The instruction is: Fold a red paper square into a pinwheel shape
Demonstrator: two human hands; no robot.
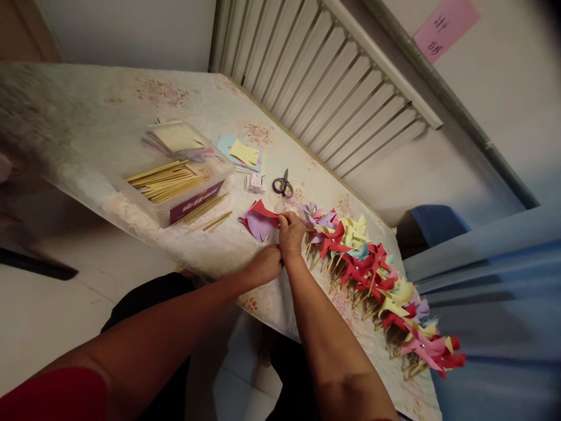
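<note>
My right hand (pixel 291 235) rests on the table with its fingers pinched on a red and purple folded paper pinwheel (pixel 260 221). My left hand (pixel 264 265) is curled just behind the right wrist, near the table edge; what it holds is hidden. To the right, a long row of finished paper pinwheels (pixel 372 275) on wooden sticks lies along the table, in red, yellow, purple, pink and light blue.
A clear plastic box (pixel 175 181) holds wooden sticks and coloured paper, with loose sticks (pixel 210 215) beside it. Paper squares (pixel 243 153), a small clear case (pixel 255 183) and scissors (pixel 283 186) lie beyond. A radiator (pixel 333 88) lines the wall. The table (pixel 87 123) has a floral cover.
</note>
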